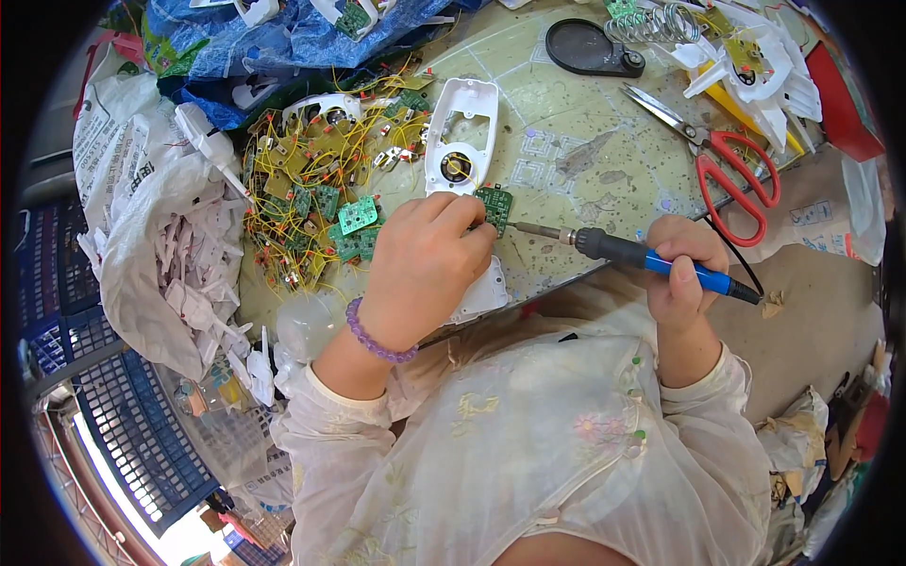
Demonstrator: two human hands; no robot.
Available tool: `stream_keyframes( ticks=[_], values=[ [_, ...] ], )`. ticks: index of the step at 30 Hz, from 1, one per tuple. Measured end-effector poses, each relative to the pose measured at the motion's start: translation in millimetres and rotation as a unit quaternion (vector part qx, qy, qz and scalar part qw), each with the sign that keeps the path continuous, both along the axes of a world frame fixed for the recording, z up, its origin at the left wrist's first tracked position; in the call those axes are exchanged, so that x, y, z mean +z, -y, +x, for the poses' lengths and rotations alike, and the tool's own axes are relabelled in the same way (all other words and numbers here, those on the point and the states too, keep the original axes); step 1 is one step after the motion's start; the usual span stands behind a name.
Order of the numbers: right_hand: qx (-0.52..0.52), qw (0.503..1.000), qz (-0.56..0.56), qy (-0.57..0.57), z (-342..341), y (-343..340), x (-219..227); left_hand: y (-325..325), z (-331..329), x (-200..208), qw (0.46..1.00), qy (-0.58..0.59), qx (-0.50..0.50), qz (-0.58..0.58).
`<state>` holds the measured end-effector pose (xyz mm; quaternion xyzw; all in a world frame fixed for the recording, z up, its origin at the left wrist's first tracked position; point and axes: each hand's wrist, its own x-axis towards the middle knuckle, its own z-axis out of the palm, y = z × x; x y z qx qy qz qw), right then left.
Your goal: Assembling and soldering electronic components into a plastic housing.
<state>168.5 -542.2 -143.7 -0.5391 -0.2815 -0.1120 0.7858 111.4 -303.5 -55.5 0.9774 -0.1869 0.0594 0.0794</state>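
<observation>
My right hand [688,274] is closed round the blue and black handle of a soldering iron [618,250]. The iron's tip points left and meets, or nearly meets, the edge of a small green circuit board [494,206]. My left hand [429,259], a purple bead bracelet at its wrist, bends over that board, its fingers closed at the board's left side; the fingertips are partly hidden. Just beyond lies a white plastic housing [465,123] with a round black speaker-like part in it. A second white plastic piece [483,291] shows under my left hand at the table's near edge.
Left of my hand is a heap of circuit boards with yellow wires [311,179]. A white sack of plastic scraps [184,255] stands farther left. Red-handled scissors [727,170] lie at right. A black magnifier-shaped part [590,47], a metal spring [661,24] and blue sheeting [264,47] lie farther back.
</observation>
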Motion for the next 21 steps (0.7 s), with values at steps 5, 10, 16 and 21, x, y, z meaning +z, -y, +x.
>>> stream_keyframes(
  ticks=[5, 10, 16, 21],
  values=[
    [-0.015, 0.999, 0.035, -0.010, 0, 4, 5, 0, 2, -1, 1.000, 0.015, -0.003, -0.016],
    [-0.109, 0.993, 0.043, 0.002, 11, 12, 27, -2, -1, -1, 0.999, 0.024, 0.017, -0.031],
    [-0.314, 0.941, -0.029, 0.126, 54, 36, 86, -4, -3, -4, 0.998, 0.037, 0.001, -0.053],
    [-0.377, 0.919, -0.090, 0.074, 80, 43, 128, -1, -5, -5, 0.996, 0.059, 0.004, -0.062]
  ],
)
